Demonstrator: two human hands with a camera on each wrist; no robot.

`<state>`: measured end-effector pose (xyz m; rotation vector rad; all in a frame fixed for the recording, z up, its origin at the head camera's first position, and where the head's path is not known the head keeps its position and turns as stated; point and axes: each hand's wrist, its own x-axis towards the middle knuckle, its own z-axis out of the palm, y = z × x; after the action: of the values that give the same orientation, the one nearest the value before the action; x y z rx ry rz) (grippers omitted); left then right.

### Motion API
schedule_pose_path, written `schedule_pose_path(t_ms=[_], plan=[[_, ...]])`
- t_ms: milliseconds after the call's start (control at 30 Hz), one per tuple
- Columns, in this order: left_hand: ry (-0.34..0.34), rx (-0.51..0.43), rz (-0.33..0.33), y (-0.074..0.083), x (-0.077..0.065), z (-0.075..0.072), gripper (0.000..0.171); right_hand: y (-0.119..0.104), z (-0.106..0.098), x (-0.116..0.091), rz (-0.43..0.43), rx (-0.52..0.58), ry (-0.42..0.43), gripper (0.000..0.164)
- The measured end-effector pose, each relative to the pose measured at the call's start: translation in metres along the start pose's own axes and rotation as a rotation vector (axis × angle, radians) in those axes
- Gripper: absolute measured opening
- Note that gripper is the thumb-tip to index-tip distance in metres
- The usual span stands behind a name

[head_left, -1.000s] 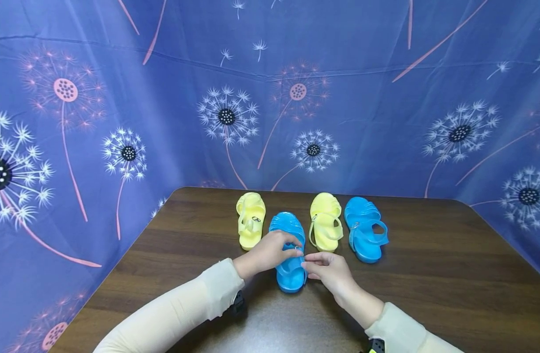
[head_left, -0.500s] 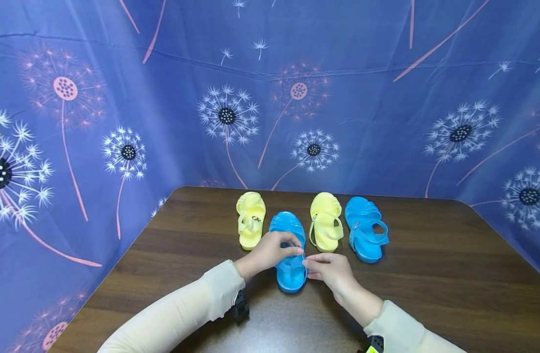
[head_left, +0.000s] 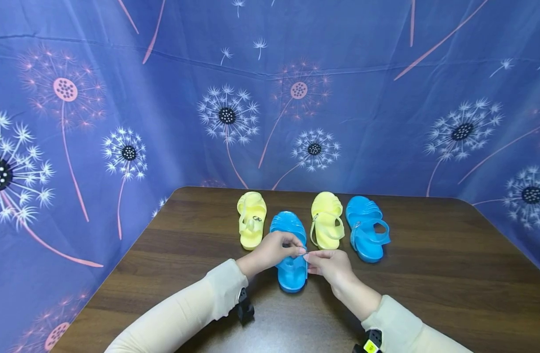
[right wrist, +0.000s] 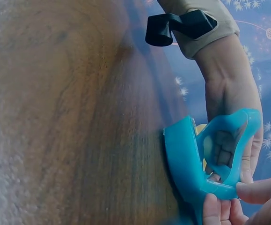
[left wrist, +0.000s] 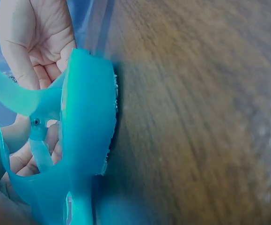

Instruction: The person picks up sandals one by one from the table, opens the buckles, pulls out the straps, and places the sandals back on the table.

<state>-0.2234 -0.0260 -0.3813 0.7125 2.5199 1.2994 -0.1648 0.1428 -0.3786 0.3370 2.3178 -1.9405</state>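
Note:
A blue jelly sandal (head_left: 292, 282) lies on the table between my hands, toe pointing away. My left hand (head_left: 273, 250) reaches over it from the left, thumb and forefinger pinching its strap on the right side. Opposite, my right hand (head_left: 333, 268) pinches the same ankle strap (right wrist: 240, 154) from the right. Both sets of fingertips meet in the head view, covering the fastening. From the left wrist view, the sandal's heel (left wrist: 89, 112) rests on the wood, with a small stud (left wrist: 36, 122) showing on a strap.
One yellow sandal (head_left: 251, 239) stands left of the handled sandal. Another yellow sandal (head_left: 326, 201) and a second blue sandal (head_left: 369, 251) stand to the right. Behind the brown wooden table (head_left: 451, 274) hangs a blue dandelion-print cloth (head_left: 376, 147).
My right hand's fingertips have moved slightly up and left, to meet those of my left hand at the strap. The sandals stay about where they were.

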Motion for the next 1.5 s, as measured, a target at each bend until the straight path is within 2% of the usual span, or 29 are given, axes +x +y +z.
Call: schedule_pose_path(t_ms=[167,367,633,800,1133,1500], plan=[[-0.004,-0.018,-0.012,0.0,0.002,0.0,0.014,-0.002,0.0,0.001,0.021,-0.027,0.015,0.026],[0.033,0.005,-0.009,-0.002,0.001,0.002,0.016,-0.003,0.0,0.003,0.037,-0.039,0.016,0.027],[0.05,-0.022,-0.06,-0.003,0.002,0.006,0.017,0.002,-0.004,0.0,0.029,-0.08,-0.01,0.03],[0.057,-0.018,-0.071,-0.004,0.002,0.008,0.017,0.008,-0.005,-0.004,0.012,-0.048,-0.046,0.029],[0.057,-0.01,-0.081,-0.005,0.003,0.005,0.019,0.01,-0.003,-0.005,0.09,0.029,-0.052,0.023],[0.026,-0.053,-0.121,-0.003,0.005,0.003,0.02,0.009,-0.001,-0.003,0.075,0.056,-0.056,0.021]])
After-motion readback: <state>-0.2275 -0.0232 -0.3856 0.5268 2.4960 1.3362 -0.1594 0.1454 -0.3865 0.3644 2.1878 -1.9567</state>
